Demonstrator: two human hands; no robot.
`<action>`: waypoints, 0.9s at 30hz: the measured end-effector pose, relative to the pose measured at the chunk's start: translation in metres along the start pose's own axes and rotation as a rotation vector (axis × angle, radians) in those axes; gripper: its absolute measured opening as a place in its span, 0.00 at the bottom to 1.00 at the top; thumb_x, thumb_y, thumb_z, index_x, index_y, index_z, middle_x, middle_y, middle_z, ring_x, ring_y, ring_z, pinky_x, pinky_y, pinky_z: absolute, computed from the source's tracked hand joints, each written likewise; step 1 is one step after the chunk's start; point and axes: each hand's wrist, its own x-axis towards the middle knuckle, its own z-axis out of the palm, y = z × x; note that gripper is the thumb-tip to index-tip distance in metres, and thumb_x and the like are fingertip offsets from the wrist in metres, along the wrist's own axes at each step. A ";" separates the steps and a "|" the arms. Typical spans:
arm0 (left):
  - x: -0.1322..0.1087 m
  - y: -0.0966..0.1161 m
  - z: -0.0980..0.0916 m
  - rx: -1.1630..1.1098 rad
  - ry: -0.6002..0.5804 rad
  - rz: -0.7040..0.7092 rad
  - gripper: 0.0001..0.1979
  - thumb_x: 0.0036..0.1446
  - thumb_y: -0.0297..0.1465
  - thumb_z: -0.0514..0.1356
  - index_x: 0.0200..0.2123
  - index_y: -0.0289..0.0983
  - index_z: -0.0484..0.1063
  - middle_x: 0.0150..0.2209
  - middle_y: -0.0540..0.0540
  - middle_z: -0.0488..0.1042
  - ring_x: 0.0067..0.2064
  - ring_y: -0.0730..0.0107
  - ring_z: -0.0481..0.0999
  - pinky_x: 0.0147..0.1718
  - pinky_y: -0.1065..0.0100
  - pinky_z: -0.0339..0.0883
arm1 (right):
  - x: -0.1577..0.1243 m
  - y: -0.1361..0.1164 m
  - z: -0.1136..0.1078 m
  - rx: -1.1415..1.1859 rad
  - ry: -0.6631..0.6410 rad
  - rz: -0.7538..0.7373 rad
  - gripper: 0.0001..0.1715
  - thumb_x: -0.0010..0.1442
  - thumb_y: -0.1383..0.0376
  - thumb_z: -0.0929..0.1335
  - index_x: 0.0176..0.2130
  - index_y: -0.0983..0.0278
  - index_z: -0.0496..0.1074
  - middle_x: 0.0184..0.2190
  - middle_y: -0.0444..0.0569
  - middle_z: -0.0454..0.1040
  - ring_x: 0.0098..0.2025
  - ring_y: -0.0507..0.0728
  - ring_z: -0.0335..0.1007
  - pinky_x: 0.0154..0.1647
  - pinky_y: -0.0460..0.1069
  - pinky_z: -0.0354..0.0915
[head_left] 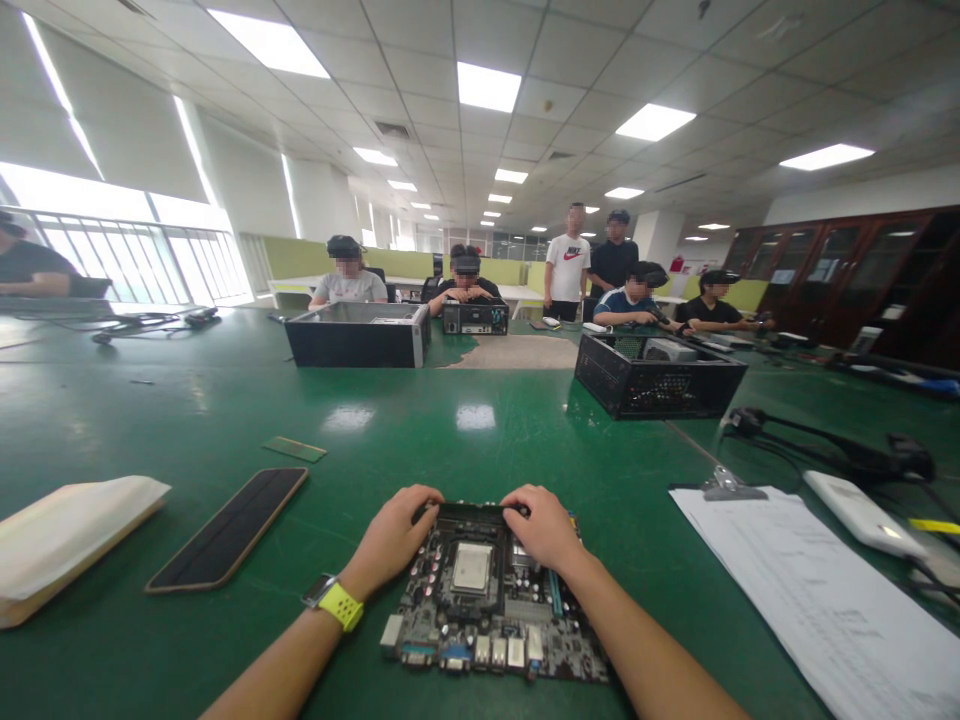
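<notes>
A motherboard (517,610) lies flat on the green table in front of me, with its ports towards me. A silver processor (472,568) sits in its socket. My left hand (401,530), with a yellow-strapped watch (339,602) on its wrist, is closed at the far left corner of the board, by one end of a long dark slot (472,512). At the slot's other end, my right hand (546,525) is curled over the board's far edge. Fingertips of both hands are partly hidden. A green memory stick (295,449) lies beyond, to the left.
A dark phone (229,530) and a paper-covered block (75,535) lie left. On the right are a clipboard (817,600), a white power bank (862,512) and black cables (825,445). Computer cases (356,338) (660,375) stand farther back. Several people sit or stand beyond.
</notes>
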 end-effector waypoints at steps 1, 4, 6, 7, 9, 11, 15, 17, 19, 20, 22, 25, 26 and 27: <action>0.000 0.000 0.000 -0.002 0.000 -0.001 0.09 0.58 0.32 0.52 0.38 0.39 0.71 0.38 0.46 0.75 0.42 0.63 0.73 0.45 0.61 0.66 | 0.000 0.000 0.000 -0.002 -0.002 0.000 0.11 0.56 0.65 0.64 0.35 0.60 0.76 0.37 0.45 0.75 0.42 0.55 0.66 0.46 0.48 0.58; 0.000 0.001 -0.001 -0.009 0.001 0.000 0.09 0.58 0.32 0.52 0.38 0.39 0.71 0.38 0.46 0.75 0.42 0.63 0.73 0.45 0.61 0.66 | 0.000 0.000 0.000 0.002 0.004 -0.006 0.11 0.56 0.65 0.64 0.35 0.60 0.76 0.37 0.45 0.75 0.42 0.55 0.66 0.46 0.48 0.58; 0.000 0.001 -0.001 -0.014 0.000 -0.001 0.09 0.58 0.32 0.52 0.38 0.39 0.71 0.38 0.46 0.75 0.42 0.63 0.73 0.45 0.61 0.66 | 0.000 0.000 0.000 0.004 0.008 -0.008 0.10 0.56 0.65 0.64 0.35 0.60 0.76 0.37 0.45 0.76 0.42 0.55 0.66 0.46 0.48 0.58; 0.000 0.001 -0.001 -0.016 0.000 -0.002 0.09 0.58 0.32 0.52 0.38 0.39 0.71 0.38 0.46 0.75 0.42 0.63 0.73 0.45 0.61 0.66 | 0.000 0.001 0.000 0.004 0.005 -0.008 0.10 0.56 0.65 0.64 0.35 0.60 0.76 0.37 0.45 0.76 0.42 0.55 0.66 0.46 0.48 0.58; -0.001 0.001 -0.001 -0.021 0.001 -0.003 0.09 0.58 0.32 0.52 0.38 0.39 0.71 0.38 0.46 0.75 0.42 0.63 0.73 0.45 0.61 0.66 | 0.000 0.001 0.000 0.002 0.002 -0.006 0.10 0.56 0.65 0.64 0.35 0.60 0.76 0.37 0.45 0.76 0.42 0.55 0.67 0.46 0.48 0.58; -0.001 0.000 -0.001 -0.027 0.003 -0.005 0.09 0.57 0.32 0.53 0.38 0.39 0.71 0.38 0.46 0.75 0.42 0.63 0.73 0.45 0.61 0.66 | 0.000 0.001 0.000 0.005 0.004 -0.006 0.10 0.56 0.65 0.64 0.35 0.60 0.76 0.37 0.45 0.76 0.42 0.54 0.67 0.46 0.48 0.58; 0.000 0.001 -0.001 -0.029 -0.001 -0.007 0.09 0.58 0.32 0.53 0.38 0.39 0.72 0.38 0.46 0.76 0.42 0.62 0.73 0.45 0.61 0.66 | 0.000 0.000 0.001 0.010 0.012 -0.004 0.10 0.55 0.65 0.65 0.35 0.60 0.76 0.37 0.44 0.76 0.42 0.55 0.67 0.46 0.48 0.58; 0.000 0.001 -0.002 -0.028 -0.004 -0.005 0.10 0.58 0.32 0.52 0.38 0.39 0.72 0.38 0.46 0.76 0.42 0.63 0.73 0.45 0.61 0.66 | 0.000 0.000 0.001 0.011 0.015 -0.008 0.10 0.55 0.65 0.65 0.35 0.60 0.76 0.36 0.44 0.76 0.42 0.55 0.67 0.46 0.48 0.58; 0.000 0.002 -0.002 -0.029 -0.002 -0.005 0.10 0.57 0.32 0.53 0.38 0.39 0.72 0.38 0.46 0.76 0.42 0.63 0.73 0.45 0.61 0.66 | 0.001 0.000 0.001 0.009 0.014 -0.010 0.10 0.55 0.65 0.65 0.35 0.60 0.76 0.36 0.45 0.76 0.42 0.55 0.67 0.46 0.48 0.58; 0.000 0.002 -0.002 -0.030 0.000 -0.006 0.10 0.57 0.32 0.53 0.38 0.39 0.72 0.38 0.46 0.76 0.42 0.63 0.73 0.45 0.61 0.66 | 0.001 0.000 0.001 0.007 0.014 -0.009 0.10 0.55 0.65 0.65 0.35 0.60 0.76 0.36 0.45 0.76 0.42 0.55 0.67 0.46 0.48 0.58; 0.000 0.002 -0.002 -0.030 0.003 -0.007 0.10 0.57 0.32 0.53 0.38 0.39 0.72 0.38 0.46 0.76 0.42 0.63 0.73 0.45 0.61 0.66 | 0.001 0.000 0.001 0.002 0.013 -0.006 0.10 0.56 0.65 0.65 0.35 0.60 0.76 0.36 0.45 0.76 0.42 0.55 0.67 0.46 0.48 0.58; 0.000 0.002 -0.002 -0.026 0.003 -0.006 0.10 0.57 0.32 0.53 0.38 0.39 0.72 0.39 0.46 0.76 0.42 0.63 0.73 0.46 0.61 0.66 | 0.000 0.000 0.001 -0.003 0.010 -0.004 0.10 0.56 0.64 0.65 0.35 0.60 0.76 0.37 0.45 0.76 0.42 0.55 0.67 0.46 0.48 0.58; -0.001 0.003 -0.002 -0.025 0.002 -0.006 0.10 0.57 0.32 0.53 0.38 0.39 0.72 0.39 0.46 0.76 0.42 0.63 0.73 0.46 0.61 0.66 | 0.000 0.000 0.001 -0.004 0.010 -0.002 0.10 0.56 0.64 0.65 0.35 0.60 0.76 0.37 0.45 0.76 0.42 0.55 0.67 0.46 0.48 0.58; -0.001 0.003 -0.002 -0.024 0.000 -0.006 0.10 0.57 0.32 0.53 0.39 0.39 0.72 0.39 0.46 0.76 0.42 0.63 0.73 0.45 0.61 0.66 | 0.000 0.000 0.001 -0.005 0.010 0.000 0.10 0.55 0.64 0.65 0.35 0.60 0.76 0.37 0.44 0.76 0.42 0.55 0.66 0.46 0.48 0.58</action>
